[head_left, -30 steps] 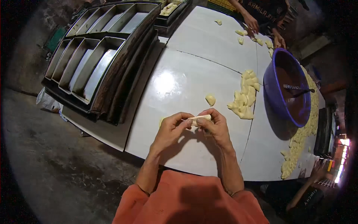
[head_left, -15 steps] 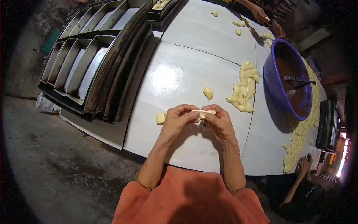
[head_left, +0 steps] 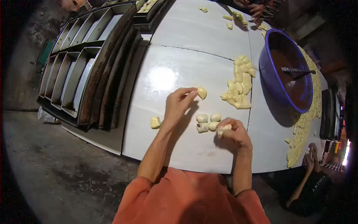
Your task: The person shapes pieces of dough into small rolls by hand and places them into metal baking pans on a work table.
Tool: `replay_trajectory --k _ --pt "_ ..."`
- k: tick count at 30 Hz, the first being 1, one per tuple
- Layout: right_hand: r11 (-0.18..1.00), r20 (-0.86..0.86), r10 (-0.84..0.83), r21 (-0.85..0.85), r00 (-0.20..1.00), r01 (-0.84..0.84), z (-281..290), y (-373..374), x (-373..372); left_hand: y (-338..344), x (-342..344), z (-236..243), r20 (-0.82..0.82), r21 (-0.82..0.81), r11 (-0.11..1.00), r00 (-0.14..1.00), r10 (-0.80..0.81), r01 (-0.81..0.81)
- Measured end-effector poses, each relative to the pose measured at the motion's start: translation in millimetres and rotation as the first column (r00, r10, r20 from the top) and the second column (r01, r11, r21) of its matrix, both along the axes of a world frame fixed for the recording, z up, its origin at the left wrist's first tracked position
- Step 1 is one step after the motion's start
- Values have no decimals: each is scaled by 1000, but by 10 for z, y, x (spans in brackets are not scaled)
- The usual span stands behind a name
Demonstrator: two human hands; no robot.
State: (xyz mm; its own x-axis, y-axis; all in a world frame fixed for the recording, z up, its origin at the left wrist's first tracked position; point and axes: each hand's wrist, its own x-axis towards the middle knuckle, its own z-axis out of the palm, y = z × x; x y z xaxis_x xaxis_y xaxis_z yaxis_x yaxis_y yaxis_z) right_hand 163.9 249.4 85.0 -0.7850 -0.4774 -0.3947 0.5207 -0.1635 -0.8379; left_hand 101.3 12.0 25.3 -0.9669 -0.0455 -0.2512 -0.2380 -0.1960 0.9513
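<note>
My left hand (head_left: 179, 106) reaches forward over the white table, its thumb and fingertips closed on the edge of a small pale yellow dough piece (head_left: 202, 93). My right hand (head_left: 238, 133) is closed around a whitish, shaped lump of dough (head_left: 224, 129), partly hidden by the fingers. Just left of that hand sit several small rounded dough pieces (head_left: 202, 118) in a tight cluster; one shows a dark spot. Another cut dough piece (head_left: 155, 122) lies beside my left forearm. Farther right is a heap of cut dough pieces (head_left: 238, 86).
A purple basin (head_left: 265, 74) of brown paste with a spoon (head_left: 296, 70) stands at the right. Beyond it runs a long bank of dough pieces (head_left: 298, 138). Stacked metal baking pans (head_left: 84, 71) fill the left edge. Other people's hands (head_left: 310, 158) work at the lower right and far side.
My hands, together on a dough piece before, have parted. The left has gone forward to the loose piece; the right has moved right with its lump. The cluster of rounded pieces has come into sight.
</note>
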Motion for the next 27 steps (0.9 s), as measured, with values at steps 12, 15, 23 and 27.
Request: replay_trajectory --k 12,15,23,27 --pt "820 -150 -454 316 878 478 -34 221 39 192 -339 -209 -156 -952 306 862 -482 -1" --pt "716 -267 -545 345 795 607 -41 203 46 313 -259 15 -246 -877 480 891 -381 -36" --pt "710 -300 -687 -81 662 700 59 -9 -23 1283 95 563 -745 -212 977 646 -167 9" --pt "598 1 -763 -380 646 706 151 127 -76 1678 122 359 -780 -73 993 615 -113 89"
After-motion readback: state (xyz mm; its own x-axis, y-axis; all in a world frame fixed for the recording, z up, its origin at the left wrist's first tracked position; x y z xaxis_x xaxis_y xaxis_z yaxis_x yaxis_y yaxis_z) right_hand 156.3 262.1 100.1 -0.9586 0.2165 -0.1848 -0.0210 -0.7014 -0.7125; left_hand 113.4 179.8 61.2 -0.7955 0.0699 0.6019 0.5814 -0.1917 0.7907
